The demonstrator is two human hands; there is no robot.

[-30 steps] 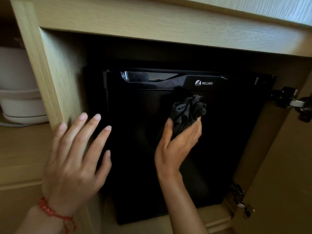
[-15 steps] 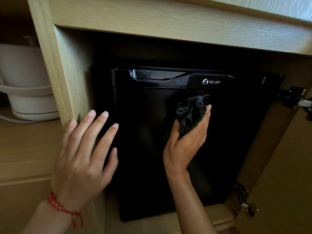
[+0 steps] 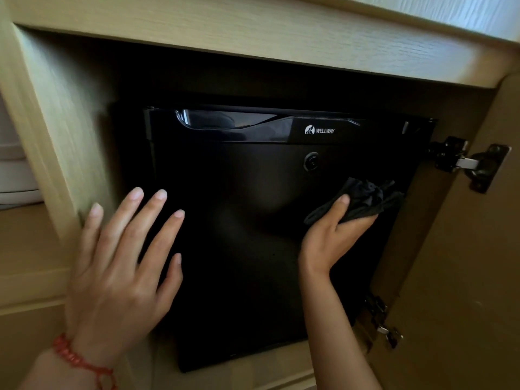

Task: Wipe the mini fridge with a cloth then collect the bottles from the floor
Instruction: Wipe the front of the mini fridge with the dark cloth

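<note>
Your right hand (image 3: 332,237) pinches the crumpled black cloth (image 3: 363,199) right of the black mini fridge door's (image 3: 239,249) round lock (image 3: 311,162); unwiped door lies leftward, where your left hand (image 3: 123,266) rests open, empty.

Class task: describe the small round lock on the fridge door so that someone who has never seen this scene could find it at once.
Start at the black mini fridge set inside the wooden cabinet. Find the white WELLWAY logo on its glossy top band. Just below it sits the round lock, the only circular, ringed detail on the otherwise plain door, up and left of the dark cloth.
</note>
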